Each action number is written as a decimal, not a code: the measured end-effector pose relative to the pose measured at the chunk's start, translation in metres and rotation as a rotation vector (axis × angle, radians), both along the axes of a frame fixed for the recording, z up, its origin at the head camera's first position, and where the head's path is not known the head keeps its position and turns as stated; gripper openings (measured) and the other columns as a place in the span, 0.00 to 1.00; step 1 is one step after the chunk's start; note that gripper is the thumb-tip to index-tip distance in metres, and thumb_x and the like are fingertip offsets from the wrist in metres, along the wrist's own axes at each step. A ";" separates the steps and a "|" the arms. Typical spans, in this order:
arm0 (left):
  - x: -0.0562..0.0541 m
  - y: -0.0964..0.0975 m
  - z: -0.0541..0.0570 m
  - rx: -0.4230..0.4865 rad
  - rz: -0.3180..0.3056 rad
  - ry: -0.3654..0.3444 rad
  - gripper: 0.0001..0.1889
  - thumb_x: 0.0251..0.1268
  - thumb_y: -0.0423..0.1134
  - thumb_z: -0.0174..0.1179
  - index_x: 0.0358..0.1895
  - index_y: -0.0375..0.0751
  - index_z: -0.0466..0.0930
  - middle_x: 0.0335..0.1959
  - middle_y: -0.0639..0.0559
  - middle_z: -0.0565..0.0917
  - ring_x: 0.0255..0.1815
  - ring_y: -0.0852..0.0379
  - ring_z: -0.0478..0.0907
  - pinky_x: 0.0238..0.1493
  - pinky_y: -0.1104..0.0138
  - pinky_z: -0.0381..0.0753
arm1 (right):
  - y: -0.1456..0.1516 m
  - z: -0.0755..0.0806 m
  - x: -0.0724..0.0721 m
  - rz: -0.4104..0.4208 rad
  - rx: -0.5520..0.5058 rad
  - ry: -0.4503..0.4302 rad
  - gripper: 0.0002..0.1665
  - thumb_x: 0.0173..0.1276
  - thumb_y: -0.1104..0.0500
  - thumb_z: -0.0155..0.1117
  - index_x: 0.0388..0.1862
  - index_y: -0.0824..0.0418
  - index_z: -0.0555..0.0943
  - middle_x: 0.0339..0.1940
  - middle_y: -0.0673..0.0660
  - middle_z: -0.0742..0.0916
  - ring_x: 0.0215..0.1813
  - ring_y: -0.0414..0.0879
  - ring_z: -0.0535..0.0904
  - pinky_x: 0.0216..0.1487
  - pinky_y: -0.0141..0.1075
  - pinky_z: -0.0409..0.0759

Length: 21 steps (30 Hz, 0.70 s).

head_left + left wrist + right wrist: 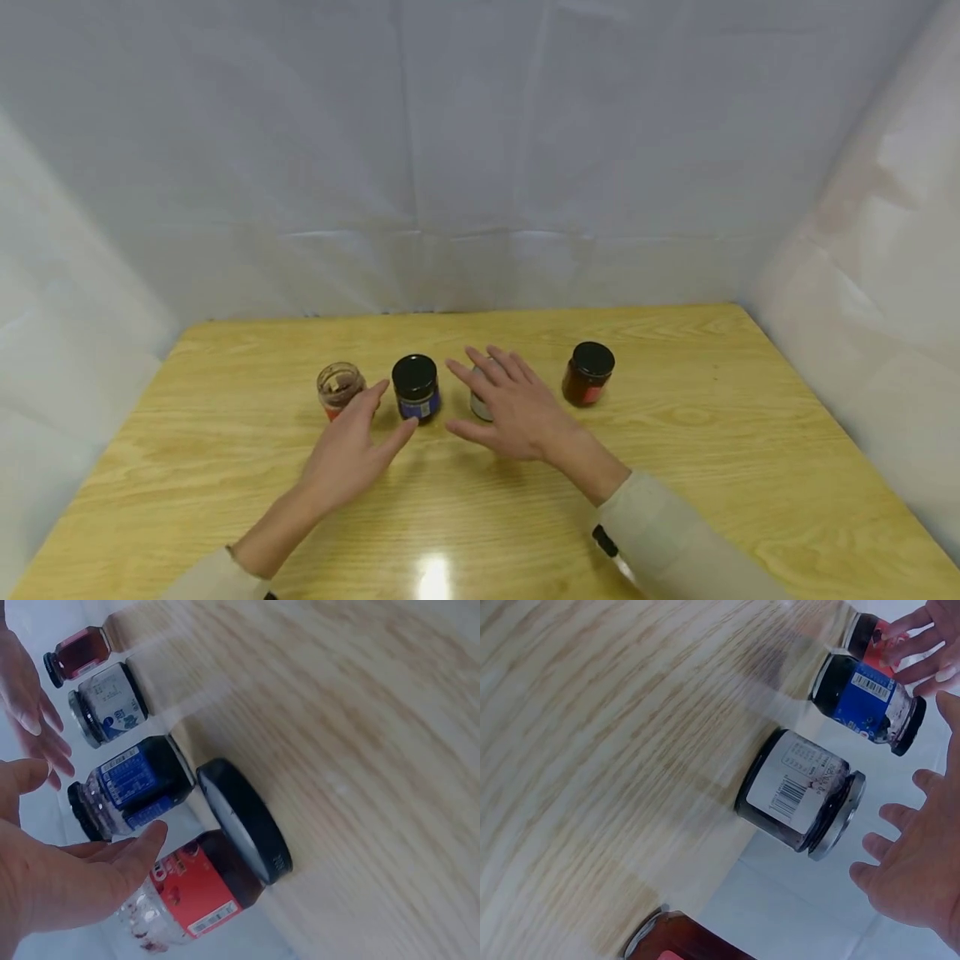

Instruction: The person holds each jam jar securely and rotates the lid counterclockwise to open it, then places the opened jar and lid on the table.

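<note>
My left hand (348, 457), fingers extended, hovers beside an open glass jar (330, 387) with a red label and dark jam low inside. A black lid (247, 821) stands on edge against that jar in the left wrist view; the hand hides it from the head view. Between the hands stands a black-lidded jar with a blue label (417, 407). My right hand (517, 410) spreads its fingers above a silver-lidded jar with a white label (799, 784), partly covering it in the head view. Neither hand holds anything.
To the right stands a black-lidded jar of dark red contents with a red label (588, 375). All the jars form a loose row on the wood-grain table (712, 467). White sheeting (480, 150) encloses the table's back and sides.
</note>
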<state>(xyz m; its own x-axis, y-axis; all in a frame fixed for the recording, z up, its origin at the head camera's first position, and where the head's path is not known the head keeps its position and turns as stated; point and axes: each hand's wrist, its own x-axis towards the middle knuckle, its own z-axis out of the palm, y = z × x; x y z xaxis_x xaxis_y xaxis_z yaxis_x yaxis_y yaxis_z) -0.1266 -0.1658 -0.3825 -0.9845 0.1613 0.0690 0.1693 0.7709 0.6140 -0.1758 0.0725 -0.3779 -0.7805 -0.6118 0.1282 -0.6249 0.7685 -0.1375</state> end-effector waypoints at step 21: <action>-0.027 0.010 -0.017 0.158 -0.043 -0.038 0.38 0.66 0.48 0.60 0.70 0.30 0.54 0.66 0.31 0.65 0.65 0.34 0.63 0.59 0.42 0.65 | -0.001 -0.004 -0.002 -0.024 0.033 -0.006 0.46 0.67 0.28 0.45 0.78 0.45 0.51 0.77 0.55 0.56 0.75 0.56 0.47 0.71 0.53 0.45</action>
<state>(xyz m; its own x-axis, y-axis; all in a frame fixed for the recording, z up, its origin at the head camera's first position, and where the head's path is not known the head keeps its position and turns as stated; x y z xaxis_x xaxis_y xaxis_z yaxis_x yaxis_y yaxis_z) -0.1539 -0.1560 -0.3992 -0.9792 0.1938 0.0599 0.1749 0.6569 0.7334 -0.1776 0.0719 -0.3818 -0.7960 -0.5964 0.1034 -0.6052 0.7877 -0.1153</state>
